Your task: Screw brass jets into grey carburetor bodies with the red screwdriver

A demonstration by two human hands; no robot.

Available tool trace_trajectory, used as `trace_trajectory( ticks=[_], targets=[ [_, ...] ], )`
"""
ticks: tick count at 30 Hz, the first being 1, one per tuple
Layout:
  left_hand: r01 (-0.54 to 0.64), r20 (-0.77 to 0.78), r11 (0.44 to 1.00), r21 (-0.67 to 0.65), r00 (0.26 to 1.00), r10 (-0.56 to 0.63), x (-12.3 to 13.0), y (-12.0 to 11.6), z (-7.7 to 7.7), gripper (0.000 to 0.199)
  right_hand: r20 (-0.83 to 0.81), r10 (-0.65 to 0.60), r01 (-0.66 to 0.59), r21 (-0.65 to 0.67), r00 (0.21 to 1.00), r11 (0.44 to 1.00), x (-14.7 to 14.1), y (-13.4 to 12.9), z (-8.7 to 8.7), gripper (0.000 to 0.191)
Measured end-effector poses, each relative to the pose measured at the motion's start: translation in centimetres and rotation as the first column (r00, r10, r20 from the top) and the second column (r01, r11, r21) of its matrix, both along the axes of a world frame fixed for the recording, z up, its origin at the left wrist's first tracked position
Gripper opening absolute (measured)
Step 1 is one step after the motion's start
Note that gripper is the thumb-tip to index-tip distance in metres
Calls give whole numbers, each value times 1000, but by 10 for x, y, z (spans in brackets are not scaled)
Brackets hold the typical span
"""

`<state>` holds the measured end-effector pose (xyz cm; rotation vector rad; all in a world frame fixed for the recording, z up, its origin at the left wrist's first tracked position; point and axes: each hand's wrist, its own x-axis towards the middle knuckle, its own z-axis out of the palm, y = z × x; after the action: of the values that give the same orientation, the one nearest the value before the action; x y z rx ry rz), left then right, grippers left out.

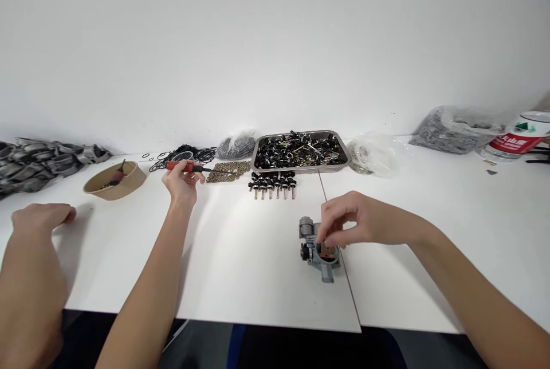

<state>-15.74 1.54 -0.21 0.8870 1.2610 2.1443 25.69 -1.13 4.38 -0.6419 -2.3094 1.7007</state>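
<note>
My left hand [184, 181] is closed round the red handle of a screwdriver [189, 167], whose dark shaft points right over a spread of small brass parts [227, 172]. My right hand [344, 221] pinches over the round opening of a grey metal carburetor-like body [324, 270] on the white table. A copper-coloured piece [328, 251] shows inside that opening, just under my fingertips; whether the fingers grip it is hidden. A black knob [305, 251] sits on the left side of the body.
Behind stands a metal tray [303, 169] of black-and-brass parts, with a row of similar parts [275, 183] before it. Another person's arm [36, 254] rests at far left, near a tan bowl [122, 190] and grey metal parts [38, 163]. Plastic bags [451, 128] lie behind at right.
</note>
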Motion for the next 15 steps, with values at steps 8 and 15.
trace_trajectory(
  ticks=[8,15],
  targets=[
    [2,-23,1000,-4,1000,-2,0,2,-1,15,114,13,-26,107,993,994,1,-9,-4,15],
    [2,-48,1000,1,999,-2,0,2,-3,13,119,9,-24,121,993,992,-2,-7,-5,18]
  ],
)
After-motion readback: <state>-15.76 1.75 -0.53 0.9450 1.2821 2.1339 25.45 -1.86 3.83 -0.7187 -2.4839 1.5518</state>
